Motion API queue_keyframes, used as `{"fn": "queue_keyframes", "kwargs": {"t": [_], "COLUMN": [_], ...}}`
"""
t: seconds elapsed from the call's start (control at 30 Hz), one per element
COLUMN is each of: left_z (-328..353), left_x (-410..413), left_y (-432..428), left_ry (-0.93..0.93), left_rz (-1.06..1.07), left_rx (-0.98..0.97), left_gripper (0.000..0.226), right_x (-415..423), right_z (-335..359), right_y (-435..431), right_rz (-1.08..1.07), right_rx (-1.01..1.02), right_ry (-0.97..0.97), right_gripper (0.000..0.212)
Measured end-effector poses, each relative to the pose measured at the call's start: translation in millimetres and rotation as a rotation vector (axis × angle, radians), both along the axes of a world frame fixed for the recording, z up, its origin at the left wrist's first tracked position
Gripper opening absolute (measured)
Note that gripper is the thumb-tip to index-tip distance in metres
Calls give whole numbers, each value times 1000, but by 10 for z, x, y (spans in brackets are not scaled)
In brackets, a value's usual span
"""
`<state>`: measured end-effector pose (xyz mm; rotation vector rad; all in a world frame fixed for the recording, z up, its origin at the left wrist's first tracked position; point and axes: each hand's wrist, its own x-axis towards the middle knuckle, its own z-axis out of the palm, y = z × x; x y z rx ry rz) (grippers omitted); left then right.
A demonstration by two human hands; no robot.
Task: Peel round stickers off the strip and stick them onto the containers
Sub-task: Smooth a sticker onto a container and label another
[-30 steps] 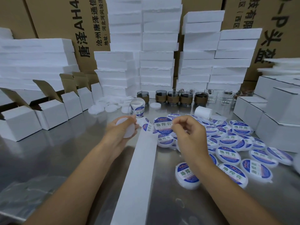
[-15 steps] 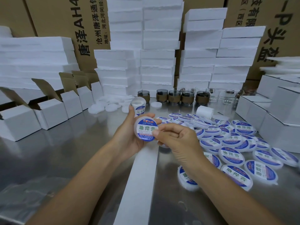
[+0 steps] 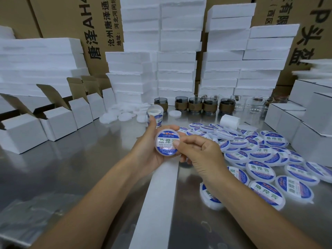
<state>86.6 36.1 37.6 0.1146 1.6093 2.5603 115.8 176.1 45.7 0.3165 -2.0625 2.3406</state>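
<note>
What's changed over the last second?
The right hand brought the peeled sticker left, from above the strip to the container in the left hand; the sticker now lies on its face under the right thumb. The left hand kept its hold on the container; the labelled containers stayed put.

A packing room: big brown cardboard boxes (image 3: 59,18) and tall white foam stacks (image 3: 179,60) stand beyond the left hand (image 3: 149,150); small open white boxes (image 3: 59,121) sit to its left on the metal table (image 3: 71,169).

One container (image 3: 164,141) held up; roughly thirty labelled containers (image 3: 260,169) lying loose (they overlap, so the count is uncertain); five brown-banded jars (image 3: 210,107); five open boxes (image 3: 61,123); one paper strip (image 3: 158,194).
</note>
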Motion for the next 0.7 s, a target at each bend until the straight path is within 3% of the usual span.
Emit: {"fn": "queue_keyframes", "kwargs": {"t": [0.7], "left_z": [1], "left_x": [35], "left_y": [46], "left_ry": [-13], "left_rz": [0], "left_rx": [-26], "left_gripper": [66], "right_x": [-26], "right_z": [-40], "right_y": [-8], "right_rz": [-35], "right_rx": [18], "right_ry": [-83], "right_gripper": [9]}}
